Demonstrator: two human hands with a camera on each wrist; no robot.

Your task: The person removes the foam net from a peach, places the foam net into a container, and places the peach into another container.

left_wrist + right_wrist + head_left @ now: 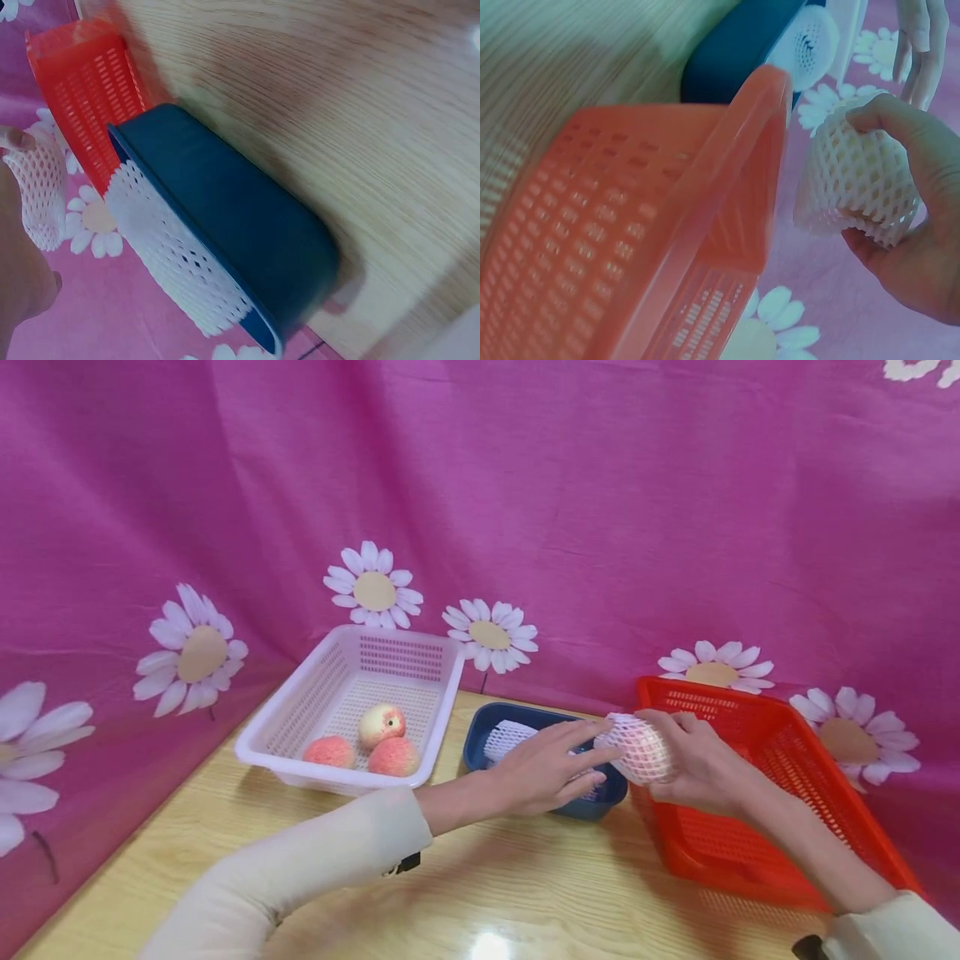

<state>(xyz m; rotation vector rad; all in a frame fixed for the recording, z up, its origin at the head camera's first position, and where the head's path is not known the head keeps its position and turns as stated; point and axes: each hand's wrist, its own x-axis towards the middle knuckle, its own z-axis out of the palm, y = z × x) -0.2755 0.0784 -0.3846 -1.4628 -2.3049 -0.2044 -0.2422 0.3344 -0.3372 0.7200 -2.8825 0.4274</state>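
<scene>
My right hand [693, 760] grips a peach in a white foam net [643, 749], held up between the blue tray and the red basket. In the right wrist view, the thumb lies along one side of the netted peach [859, 176] and fingertips show below it. My left hand [551, 766] reaches over the blue tray [587, 810] with its fingers extended, the fingertips close to the net's left side. More white foam nets [169, 244] lie in the tray, partly hidden by the left hand in the head view.
At the left, a white basket [258, 752] holds three peaches [393, 757]. A red basket [843, 777] stands at the right, under the right forearm. All stand on a wooden table [570, 893], before a magenta cloth [570, 527] with daisies.
</scene>
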